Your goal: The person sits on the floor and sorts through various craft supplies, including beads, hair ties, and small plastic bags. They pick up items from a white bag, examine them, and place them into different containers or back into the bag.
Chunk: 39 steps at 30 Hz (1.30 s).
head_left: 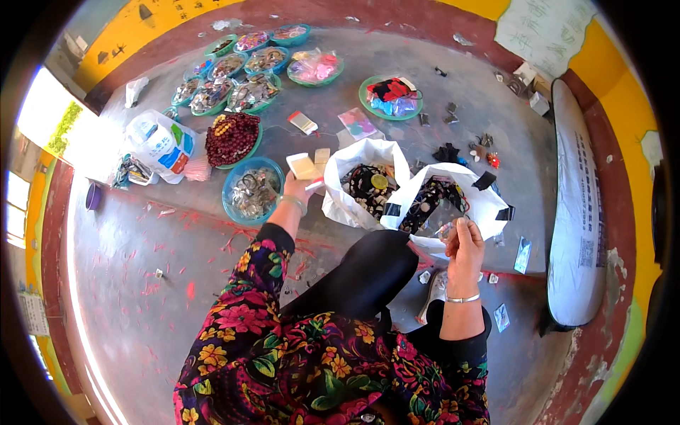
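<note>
My left hand (294, 188) reaches forward and is closed on a pale yellow block-like stack (303, 168); part of its fingers is hidden. A white and red piece (314, 185) shows beside those fingers, and a smaller pale block (322, 156) lies just beyond. With fingertips pinched, my right hand (464, 244) holds a small clear plastic bag (445, 231) over the near edge of the right white sack (489, 221). That sack and the left white sack (338, 202) stand open side by side, with dark patterned items inside.
A blue basin of metal trinkets (228, 193) and a heap of dark red beads (230, 138) are at left. Several filled basins stand farther back, plus a green tray (367, 99). A long white packed sack (577, 212) lies along the right wall. Red scraps litter the floor.
</note>
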Available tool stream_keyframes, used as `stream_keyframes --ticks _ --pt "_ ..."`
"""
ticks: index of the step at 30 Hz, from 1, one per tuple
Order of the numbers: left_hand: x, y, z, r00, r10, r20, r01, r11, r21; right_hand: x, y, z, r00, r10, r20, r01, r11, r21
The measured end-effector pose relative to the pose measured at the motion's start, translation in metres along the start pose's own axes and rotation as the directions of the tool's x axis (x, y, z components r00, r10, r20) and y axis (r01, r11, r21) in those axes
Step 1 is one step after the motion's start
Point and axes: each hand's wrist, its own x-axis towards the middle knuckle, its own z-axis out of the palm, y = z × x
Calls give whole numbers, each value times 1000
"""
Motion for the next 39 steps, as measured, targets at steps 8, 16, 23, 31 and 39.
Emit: stream_keyframes --ticks 8,16,23,31,39 --pt "-34 19 78 749 540 384 -649 482 588 8 8 -14 970 242 -2 -234 939 251" --pt "-209 32 176 42 304 952 -971 237 -33 -6 0 -7 922 367 125 -388 885 259" --pt "-227 18 212 566 107 817 -512 822 248 -23 -25 -35 977 209 39 -204 973 -105" --pt "-220 -10 225 651 -353 672 204 934 294 -29 -37 -63 979 -36 199 46 998 -47" --pt "-203 -24 222 571 -371 732 121 920 372 -21 -32 -57 992 22 128 14 961 -275"
